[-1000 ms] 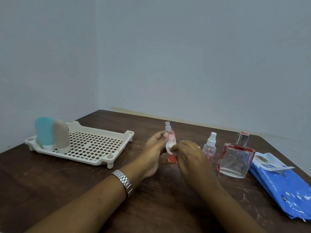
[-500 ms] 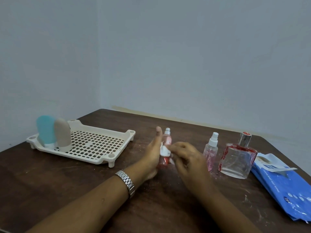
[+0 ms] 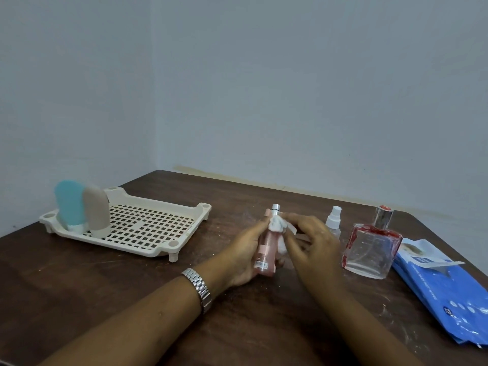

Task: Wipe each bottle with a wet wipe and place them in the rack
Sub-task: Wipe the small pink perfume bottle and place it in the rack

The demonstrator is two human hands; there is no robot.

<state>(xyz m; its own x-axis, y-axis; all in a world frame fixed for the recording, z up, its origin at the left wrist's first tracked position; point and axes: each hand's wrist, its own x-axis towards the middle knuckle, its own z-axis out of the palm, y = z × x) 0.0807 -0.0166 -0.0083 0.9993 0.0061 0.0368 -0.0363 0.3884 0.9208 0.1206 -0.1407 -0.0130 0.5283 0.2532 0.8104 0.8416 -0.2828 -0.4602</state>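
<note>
Pale walls back the bench [image 3: 105,286]; the left hand [image 3: 245,249] grips the bottle [image 3: 266,249] mid-body, the right hand [image 3: 314,241] pinches the wipe [image 3: 277,224] at its neck. Light, likely slick wet.

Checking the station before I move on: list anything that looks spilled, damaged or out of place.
Nothing is spilled or toppled. The wipe pack lies with its flap peeled open, and the table has whitish scuffs beside it. The left hand holds the pink bottle while the right hand presses the wet wipe on its neck.
</note>
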